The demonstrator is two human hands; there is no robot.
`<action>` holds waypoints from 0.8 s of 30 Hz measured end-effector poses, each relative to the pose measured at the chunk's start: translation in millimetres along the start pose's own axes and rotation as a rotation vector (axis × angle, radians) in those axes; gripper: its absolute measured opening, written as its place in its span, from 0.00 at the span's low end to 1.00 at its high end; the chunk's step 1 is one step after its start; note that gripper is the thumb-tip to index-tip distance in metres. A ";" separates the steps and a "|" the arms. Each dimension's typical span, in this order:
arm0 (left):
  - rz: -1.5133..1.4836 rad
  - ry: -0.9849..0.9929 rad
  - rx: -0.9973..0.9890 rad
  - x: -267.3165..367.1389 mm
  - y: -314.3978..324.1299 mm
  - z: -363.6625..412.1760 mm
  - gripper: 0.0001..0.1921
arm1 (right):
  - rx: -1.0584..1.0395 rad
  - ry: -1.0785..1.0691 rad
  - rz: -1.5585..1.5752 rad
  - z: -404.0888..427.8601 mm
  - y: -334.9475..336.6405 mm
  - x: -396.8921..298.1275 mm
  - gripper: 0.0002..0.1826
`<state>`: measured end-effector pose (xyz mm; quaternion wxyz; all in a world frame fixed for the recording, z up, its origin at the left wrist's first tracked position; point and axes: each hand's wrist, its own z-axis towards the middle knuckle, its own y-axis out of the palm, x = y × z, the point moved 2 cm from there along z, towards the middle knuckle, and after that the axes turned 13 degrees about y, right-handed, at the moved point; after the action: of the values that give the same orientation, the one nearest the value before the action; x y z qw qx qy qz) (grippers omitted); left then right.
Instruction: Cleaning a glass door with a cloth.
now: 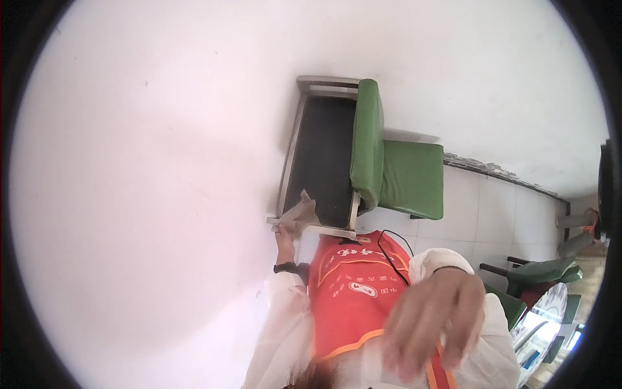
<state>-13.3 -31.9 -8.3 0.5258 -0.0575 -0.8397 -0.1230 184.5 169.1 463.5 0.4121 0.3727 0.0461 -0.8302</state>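
My left hand (284,243) is at the near left corner of a pale-framed piece of furniture with a dark panel (325,150). It holds a thin greyish cloth (302,214), which spreads over the corner and part of the dark panel. The fingertips are partly hidden by the cloth. My right hand (435,318) is raised close to the camera, blurred, with fingers bent and somewhat apart and nothing seen in it. Behind it lies the red apron (359,291) with orange trim on my body. A black cord (388,257) runs across the apron.
A green padded chair (413,180) stands against the right side of the dark panel. A white wall (146,170) rises at the left and ahead. More green chairs (542,272) and a shiny round table (544,321) are at the lower right, on the tiled floor's far side.
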 end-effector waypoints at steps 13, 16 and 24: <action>0.061 -0.017 -0.395 32.9 78.9 -73.8 0.13 | 0.660 1.533 -0.900 -265.2 -122.9 217.2 0.36; 0.281 -0.001 -0.398 -80.3 47.7 -53.3 0.13 | 0.478 1.793 -0.729 -251.7 -107.2 258.3 0.47; 0.464 -0.144 -0.707 -18.8 46.8 -60.4 0.15 | 0.633 1.505 -0.949 -219.4 -121.2 300.3 0.52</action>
<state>58.0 -2.3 6.9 0.4276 -0.4300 -0.7452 -0.2774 109.9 137.7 80.8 -0.2272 0.8476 0.2193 -0.4265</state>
